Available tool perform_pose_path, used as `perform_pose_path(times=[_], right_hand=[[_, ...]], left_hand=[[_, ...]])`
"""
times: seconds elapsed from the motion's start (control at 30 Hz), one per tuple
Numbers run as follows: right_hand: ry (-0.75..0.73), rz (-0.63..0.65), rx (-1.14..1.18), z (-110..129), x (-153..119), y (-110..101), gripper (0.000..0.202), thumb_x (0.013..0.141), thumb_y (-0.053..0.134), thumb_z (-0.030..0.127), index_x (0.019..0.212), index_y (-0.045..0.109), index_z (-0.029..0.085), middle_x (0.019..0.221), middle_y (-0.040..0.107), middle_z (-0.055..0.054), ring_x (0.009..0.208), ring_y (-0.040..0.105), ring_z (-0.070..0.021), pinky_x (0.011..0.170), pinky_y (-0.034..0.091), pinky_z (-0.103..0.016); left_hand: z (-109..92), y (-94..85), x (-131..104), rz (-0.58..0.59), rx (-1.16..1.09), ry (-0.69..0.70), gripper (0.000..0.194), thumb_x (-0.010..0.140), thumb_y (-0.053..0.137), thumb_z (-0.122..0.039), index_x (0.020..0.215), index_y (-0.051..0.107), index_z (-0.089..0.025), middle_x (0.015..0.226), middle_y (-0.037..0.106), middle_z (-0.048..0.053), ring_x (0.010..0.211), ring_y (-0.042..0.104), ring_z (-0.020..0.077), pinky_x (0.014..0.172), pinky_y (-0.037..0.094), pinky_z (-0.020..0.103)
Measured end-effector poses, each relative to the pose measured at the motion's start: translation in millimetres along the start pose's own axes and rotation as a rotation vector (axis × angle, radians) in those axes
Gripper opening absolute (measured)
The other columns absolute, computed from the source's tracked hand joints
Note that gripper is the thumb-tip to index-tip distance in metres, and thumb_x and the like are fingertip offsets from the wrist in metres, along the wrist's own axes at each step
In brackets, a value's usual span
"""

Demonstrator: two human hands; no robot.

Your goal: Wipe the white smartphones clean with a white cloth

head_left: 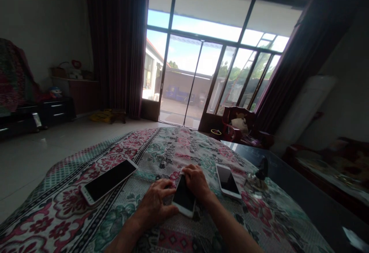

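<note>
A white smartphone [183, 197] with a dark screen lies on the patterned tablecloth in front of me. My left hand [157, 203] holds it by the left edge, thumb at the lower left corner and fingers spread along the side. Over its upper right part, my right hand [196, 180] is closed with bent fingers. A small whitish bit shows at those fingertips; whether it is a wipe or the phone's corner, I cannot tell. To the left lies a larger white smartphone [111, 181], and to the right another white smartphone [228, 180], both face up with dark screens.
The floral tablecloth [161, 153] covers a rounded table. A clear glass-like object [256, 183] with a dark upright piece [263, 168] stands at the right. Beyond are a dark tabletop [250, 155], a wooden chair [235, 130] with a bag, and glass doors [184, 80].
</note>
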State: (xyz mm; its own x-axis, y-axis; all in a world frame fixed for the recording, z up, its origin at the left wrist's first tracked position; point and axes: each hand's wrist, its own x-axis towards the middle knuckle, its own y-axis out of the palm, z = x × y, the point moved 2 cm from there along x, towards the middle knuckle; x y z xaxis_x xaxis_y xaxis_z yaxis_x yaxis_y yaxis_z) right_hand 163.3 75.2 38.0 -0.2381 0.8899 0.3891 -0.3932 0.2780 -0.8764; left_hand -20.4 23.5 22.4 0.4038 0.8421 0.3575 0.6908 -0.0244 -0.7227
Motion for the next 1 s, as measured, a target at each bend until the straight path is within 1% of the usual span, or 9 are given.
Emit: perform_pose_path(times=[0.07, 0.23, 0.33, 0.43, 0.6, 0.73, 0.83, 0.93, 1.0], right_hand=[[-0.043, -0.001, 0.03, 6.2, -14.9, -3.1, 0.027, 0.086, 0.047, 0.012, 0.095, 0.071, 0.023, 0.099, 0.066, -0.003, 0.095, 0.054, -0.0177, 0.089, 0.038, -0.027], [-0.155, 0.032, 0.141, 25.3, -66.2, -16.2, 0.028, 0.086, 0.046, 0.011, 0.098, 0.068, 0.024, 0.1, 0.064, -0.003, 0.096, 0.054, -0.0177, 0.088, 0.039, -0.029], [-0.198, 0.072, 0.175, 28.9, -81.4, -22.8, 0.028, 0.087, 0.045, 0.011, 0.097, 0.067, 0.025, 0.1, 0.064, -0.003, 0.095, 0.054, -0.0172, 0.089, 0.039, -0.03], [-0.165, 0.066, 0.152, 19.4, -73.3, -25.8, 0.028, 0.087, 0.045, 0.011, 0.097, 0.068, 0.024, 0.099, 0.065, -0.003, 0.096, 0.055, -0.0176, 0.089, 0.039, -0.03], [-0.002, 0.03, 0.031, -8.0, -30.0, -20.4, 0.029, 0.087, 0.046, 0.012, 0.097, 0.071, 0.023, 0.098, 0.067, -0.005, 0.096, 0.056, -0.0185, 0.089, 0.04, -0.03], [0.066, 0.042, -0.015, -16.4, -7.3, -13.0, 0.029, 0.087, 0.046, 0.012, 0.098, 0.071, 0.022, 0.099, 0.067, -0.005, 0.096, 0.058, -0.0182, 0.089, 0.04, -0.028], [0.032, 0.026, -0.003, -11.1, -14.0, -14.0, 0.03, 0.086, 0.046, 0.011, 0.099, 0.071, 0.023, 0.099, 0.067, -0.005, 0.097, 0.056, -0.0181, 0.09, 0.04, -0.028], [-0.068, 0.028, 0.045, 2.9, -40.4, -20.9, 0.03, 0.086, 0.046, 0.011, 0.1, 0.069, 0.024, 0.1, 0.066, -0.004, 0.098, 0.054, -0.0177, 0.091, 0.039, -0.029], [-0.13, 0.065, 0.089, 14.3, -62.6, -25.8, 0.03, 0.085, 0.046, 0.01, 0.099, 0.068, 0.024, 0.099, 0.065, -0.003, 0.096, 0.054, -0.0175, 0.09, 0.04, -0.03]], left_hand=[[0.5, 0.5, 0.0, -0.006, 0.001, 0.001, 0.044, 0.06, 0.078, -0.029, 0.104, 0.073, -0.029, 0.12, 0.066, 0.005, 0.117, 0.055, 0.0279, 0.103, 0.041, 0.039], [6.7, 6.0, 0.4, 0.001, 0.005, -0.003, 0.047, 0.059, 0.077, -0.027, 0.106, 0.072, -0.03, 0.122, 0.065, 0.004, 0.119, 0.054, 0.0277, 0.105, 0.04, 0.041], [9.0, 7.4, 0.2, -0.01, 0.005, -0.019, 0.048, 0.059, 0.077, -0.027, 0.107, 0.072, -0.03, 0.125, 0.064, 0.005, 0.121, 0.053, 0.0285, 0.107, 0.039, 0.041], [8.1, 6.6, 0.1, -0.001, 0.002, -0.011, 0.049, 0.059, 0.078, -0.027, 0.107, 0.072, -0.031, 0.125, 0.063, 0.006, 0.121, 0.053, 0.029, 0.106, 0.039, 0.043], [7.1, 4.9, 0.4, 0.002, 0.005, -0.017, 0.047, 0.06, 0.078, -0.029, 0.106, 0.072, -0.029, 0.124, 0.064, 0.006, 0.119, 0.054, 0.0287, 0.104, 0.041, 0.042], [6.0, 4.4, 0.8, 0.009, 0.004, -0.014, 0.048, 0.059, 0.079, -0.029, 0.107, 0.072, -0.029, 0.123, 0.064, 0.006, 0.119, 0.054, 0.028, 0.105, 0.041, 0.041], [4.2, 3.5, 1.1, 0.008, 0.001, -0.021, 0.048, 0.059, 0.079, -0.028, 0.106, 0.072, -0.028, 0.122, 0.065, 0.006, 0.119, 0.054, 0.0278, 0.106, 0.04, 0.041], [3.2, 3.0, 1.2, 0.013, -0.005, -0.018, 0.047, 0.06, 0.079, -0.029, 0.106, 0.072, -0.029, 0.122, 0.065, 0.006, 0.119, 0.054, 0.028, 0.105, 0.04, 0.041], [3.3, 3.1, 1.2, 0.019, -0.009, -0.012, 0.047, 0.06, 0.079, -0.029, 0.106, 0.072, -0.031, 0.122, 0.065, 0.005, 0.119, 0.054, 0.0282, 0.105, 0.04, 0.042]])
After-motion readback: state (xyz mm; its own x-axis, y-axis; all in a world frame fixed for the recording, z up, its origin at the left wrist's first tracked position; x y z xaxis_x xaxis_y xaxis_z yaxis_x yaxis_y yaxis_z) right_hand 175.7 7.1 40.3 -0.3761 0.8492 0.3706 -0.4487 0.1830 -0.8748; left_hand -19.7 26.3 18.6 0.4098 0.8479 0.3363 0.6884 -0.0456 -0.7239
